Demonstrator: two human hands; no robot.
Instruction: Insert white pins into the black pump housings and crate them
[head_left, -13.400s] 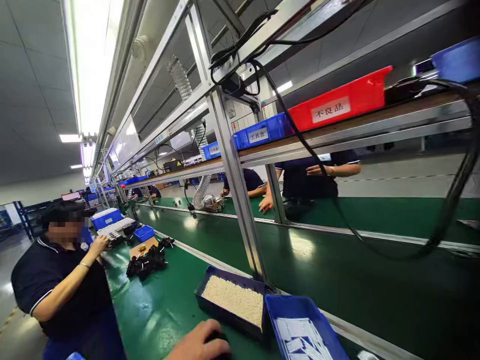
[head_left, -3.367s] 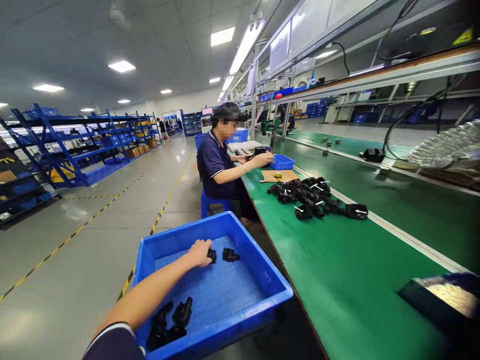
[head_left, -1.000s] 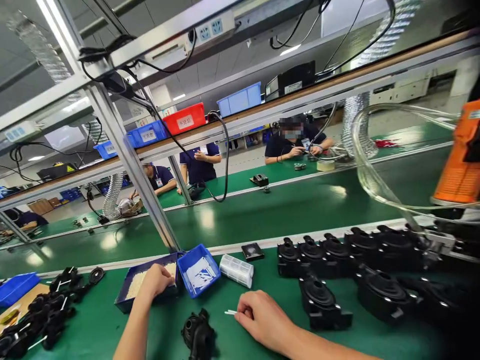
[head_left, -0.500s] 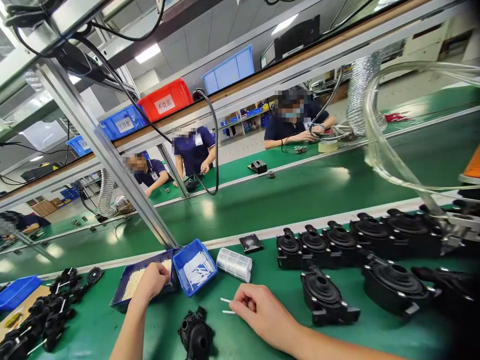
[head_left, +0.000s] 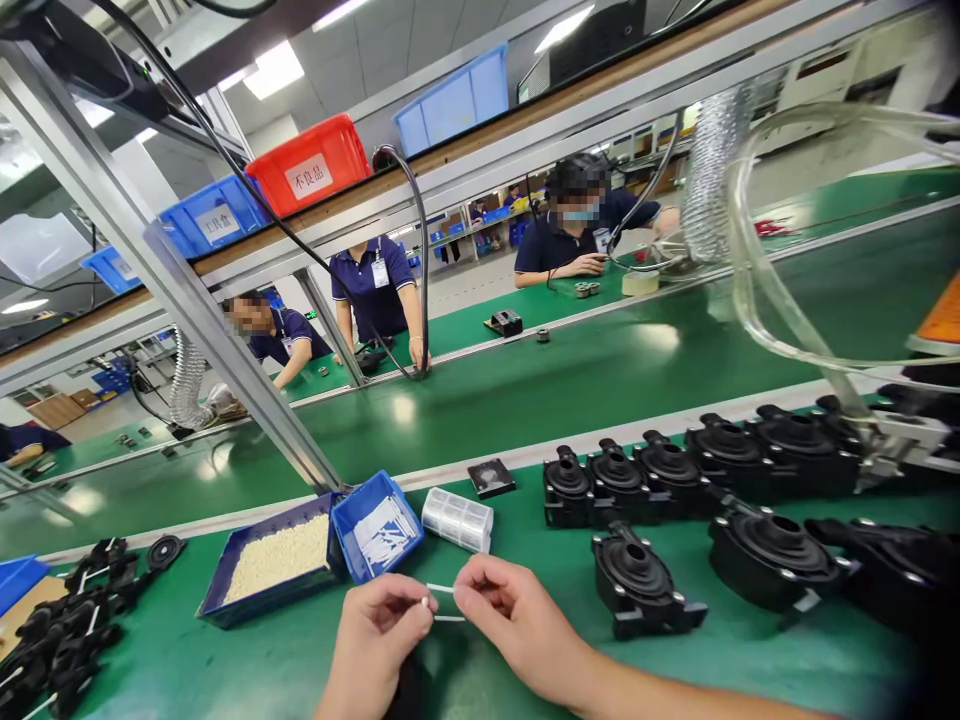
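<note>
pinching thin white pins above green bench, right hand fingers clamping on them; left hand fingers closing on small white bead at pin tip; blue trays just behind, black housings sitting right.

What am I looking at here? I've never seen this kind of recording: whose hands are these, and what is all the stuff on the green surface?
The camera sits on a worker's head, looking down at their own bare hands at a factory bench. The left hand and right hand meet over the green bench, pinching thin white pins. Behind them stand a tray of small white pieces, a blue bin of white pins and a white ribbed part. Black plastic housings line the right. Other people work across the belt.
</note>
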